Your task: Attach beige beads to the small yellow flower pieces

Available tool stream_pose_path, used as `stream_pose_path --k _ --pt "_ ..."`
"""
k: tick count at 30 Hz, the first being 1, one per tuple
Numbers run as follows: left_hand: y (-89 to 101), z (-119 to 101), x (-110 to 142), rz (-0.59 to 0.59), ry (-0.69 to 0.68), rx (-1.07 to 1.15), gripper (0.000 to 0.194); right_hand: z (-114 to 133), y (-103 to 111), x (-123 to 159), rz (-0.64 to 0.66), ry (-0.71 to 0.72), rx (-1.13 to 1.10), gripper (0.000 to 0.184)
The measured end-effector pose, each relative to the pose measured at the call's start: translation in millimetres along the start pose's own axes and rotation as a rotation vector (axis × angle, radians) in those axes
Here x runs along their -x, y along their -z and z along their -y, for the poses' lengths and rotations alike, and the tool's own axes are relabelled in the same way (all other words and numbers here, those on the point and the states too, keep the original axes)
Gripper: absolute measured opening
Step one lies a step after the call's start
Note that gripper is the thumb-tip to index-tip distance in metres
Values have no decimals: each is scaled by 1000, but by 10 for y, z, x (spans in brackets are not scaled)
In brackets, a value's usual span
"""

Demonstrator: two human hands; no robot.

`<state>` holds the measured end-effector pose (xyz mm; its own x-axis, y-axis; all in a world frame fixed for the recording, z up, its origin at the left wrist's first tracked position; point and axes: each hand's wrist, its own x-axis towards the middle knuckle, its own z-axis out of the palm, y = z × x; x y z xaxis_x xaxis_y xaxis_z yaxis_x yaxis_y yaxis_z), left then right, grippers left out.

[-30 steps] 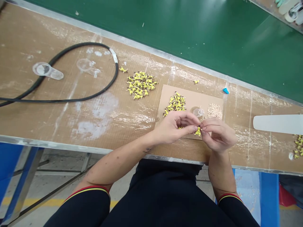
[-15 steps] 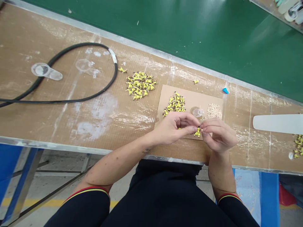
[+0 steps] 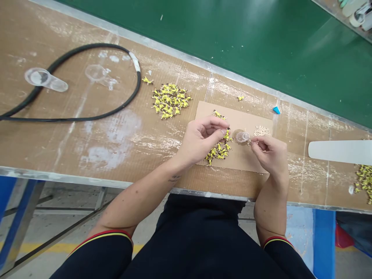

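Observation:
A brown cardboard sheet (image 3: 235, 120) lies on the workbench, holding a pile of small yellow parts with dark ends (image 3: 217, 153). My left hand (image 3: 202, 141) hovers above that pile, its thumb and fingertips pinched beside a yellow part; whether they grip it is too small to tell. My right hand (image 3: 270, 155) pinches its fingertips next to a small clear plastic cup (image 3: 242, 136). Whatever lies between those fingers is too small to make out. Past the cup sits a patch of tiny beige beads (image 3: 262, 131).
A larger yellow pile (image 3: 170, 100) lies left of the sheet, inside a loop of black cable (image 3: 72, 119) beside clear plastic scoops (image 3: 43, 79). A blue wedge (image 3: 276, 110), a white paddle (image 3: 340, 152) and a green belt (image 3: 203, 31) are nearby.
My hands have parted from their shared pinch at the sheet's front. The left moved leftward and the right moved up beside the cup. Most yellow parts now lie nearer me.

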<state>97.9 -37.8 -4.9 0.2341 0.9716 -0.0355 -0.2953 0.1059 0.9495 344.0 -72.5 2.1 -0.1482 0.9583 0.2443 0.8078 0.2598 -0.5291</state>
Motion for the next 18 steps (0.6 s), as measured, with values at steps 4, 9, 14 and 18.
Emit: stream_pose_path --k 4,9,14,18 --pt "-8 -4 7 19 -5 18 14 0 -54 0 14 -15 35 11" --pt "-14 -24 5 19 1 21 12 12 -77 -11 -5 -2 54 12" --pt "-17 -33 4 25 20 8 14 -9 -78 -11 2 19 84 12" --pt "-20 -28 9 24 20 -5 14 -24 -89 -8 10 19 98 13"
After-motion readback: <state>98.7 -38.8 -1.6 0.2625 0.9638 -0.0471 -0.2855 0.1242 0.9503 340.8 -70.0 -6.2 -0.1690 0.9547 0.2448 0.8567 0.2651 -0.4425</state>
